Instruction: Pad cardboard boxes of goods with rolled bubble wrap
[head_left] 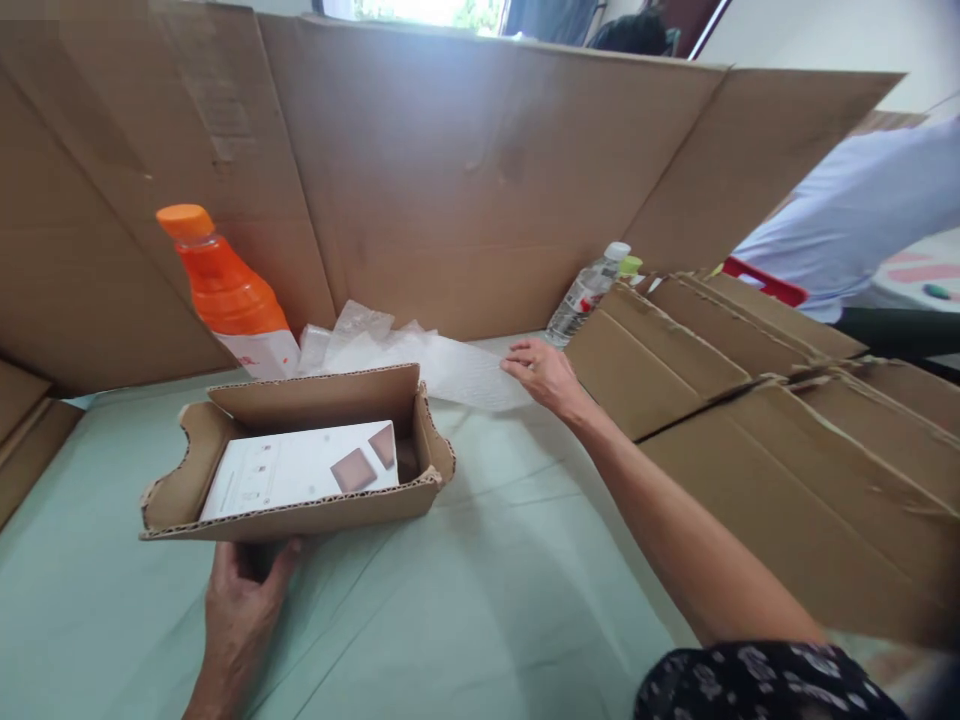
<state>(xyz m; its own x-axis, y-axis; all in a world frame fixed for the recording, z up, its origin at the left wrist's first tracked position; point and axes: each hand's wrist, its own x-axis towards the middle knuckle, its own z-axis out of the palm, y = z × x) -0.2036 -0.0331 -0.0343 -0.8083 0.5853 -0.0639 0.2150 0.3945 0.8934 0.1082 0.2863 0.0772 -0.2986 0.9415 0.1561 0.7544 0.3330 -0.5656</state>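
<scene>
An open cardboard box (pixel 300 520) stands left of the middle, with a white printed carton (pixel 300 470) lying inside it. My left hand (pixel 244 605) grips the box at its near side; its fingers go underneath and are partly hidden. Further back, a whitish translucent sheet of bubble wrap (pixel 457 375) spreads behind the box. At its right end my right hand (pixel 544 372) has its fingers bent together on the sheet's edge.
An orange bottle (pixel 232 290) stands at the back left, and a clear water bottle (pixel 585 295) at the back right. Several cardboard boxes (pixel 750 450) line the right side. A tall cardboard wall (pixel 480 180) closes the back. A person's pale sleeve (pixel 862 210) shows beyond it.
</scene>
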